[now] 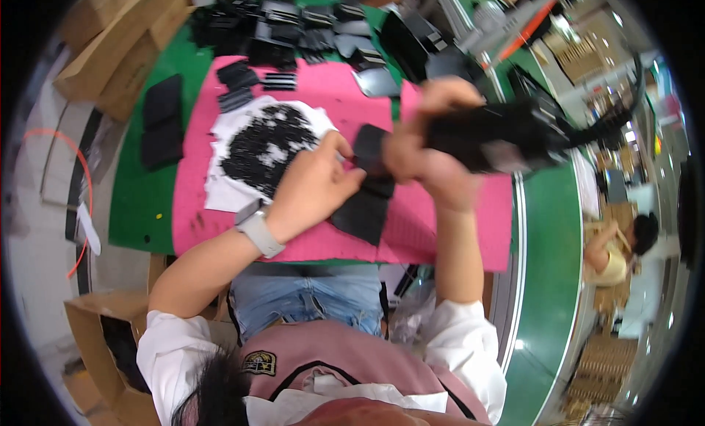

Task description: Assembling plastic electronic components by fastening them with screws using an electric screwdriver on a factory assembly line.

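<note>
My right hand (429,150) is wrapped round a thick black corded power tool (488,136), raised over the right side of the table; both are smeared by motion. The tool's working tip is hidden. My left hand (316,176), wearing a wrist watch, is closed with thumb and fingers curled together beside a flat black panel (369,147). What the fingers hold, if anything, is too small to make out. Below them another black panel (360,217) lies on the pink mat (308,242). Left of that hand, many small black pieces (257,150) are heaped on a white cloth (220,195).
Stacks of black parts (283,29) cover the far side of the green table (132,213). Two dark panels (161,121) rest at its left. Cardboard boxes (110,66) stand at the left, and a green bench (547,279) runs along the right. A person (613,253) is farther right.
</note>
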The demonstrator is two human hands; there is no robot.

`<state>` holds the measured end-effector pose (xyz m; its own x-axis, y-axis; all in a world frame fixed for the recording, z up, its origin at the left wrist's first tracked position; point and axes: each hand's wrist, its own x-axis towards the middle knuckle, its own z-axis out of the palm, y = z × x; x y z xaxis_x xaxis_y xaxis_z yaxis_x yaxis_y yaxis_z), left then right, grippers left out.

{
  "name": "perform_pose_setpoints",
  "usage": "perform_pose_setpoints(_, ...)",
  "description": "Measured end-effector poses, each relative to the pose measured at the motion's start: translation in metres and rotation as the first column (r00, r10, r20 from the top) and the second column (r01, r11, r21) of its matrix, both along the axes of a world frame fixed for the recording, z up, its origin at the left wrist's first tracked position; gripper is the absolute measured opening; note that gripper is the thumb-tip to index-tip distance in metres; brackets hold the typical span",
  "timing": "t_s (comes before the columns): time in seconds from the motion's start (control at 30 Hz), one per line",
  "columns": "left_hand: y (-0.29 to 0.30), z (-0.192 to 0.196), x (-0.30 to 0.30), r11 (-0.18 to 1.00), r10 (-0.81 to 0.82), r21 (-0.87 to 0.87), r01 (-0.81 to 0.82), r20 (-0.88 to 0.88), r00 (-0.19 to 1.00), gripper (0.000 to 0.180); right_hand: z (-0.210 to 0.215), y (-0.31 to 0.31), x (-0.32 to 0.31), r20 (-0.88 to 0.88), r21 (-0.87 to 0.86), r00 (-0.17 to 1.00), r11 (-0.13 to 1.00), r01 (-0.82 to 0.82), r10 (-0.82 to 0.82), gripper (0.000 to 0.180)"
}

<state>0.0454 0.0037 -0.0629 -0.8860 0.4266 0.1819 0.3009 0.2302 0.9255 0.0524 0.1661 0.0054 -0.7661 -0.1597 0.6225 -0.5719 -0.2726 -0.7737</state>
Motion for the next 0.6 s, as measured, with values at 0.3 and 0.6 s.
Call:
perform_pose_setpoints(0.3,-0.002,0.005,0.020,0.994,-0.109,-0.037,0.104,-0.152,0.982,0.053,-0.022,0.139,0.050,0.358,0.410,0.616,0.711,0.572,-0.702,0.043)
perform_pose_setpoints(0.6,-0.006,0.037,0.033,0.933,-0.013,0.341,0.112,-0.279,0.960,0.028,0.051,0.030,0.059,-0.580,0.794,0.793,0.091,0.601,-0.186,0.076)
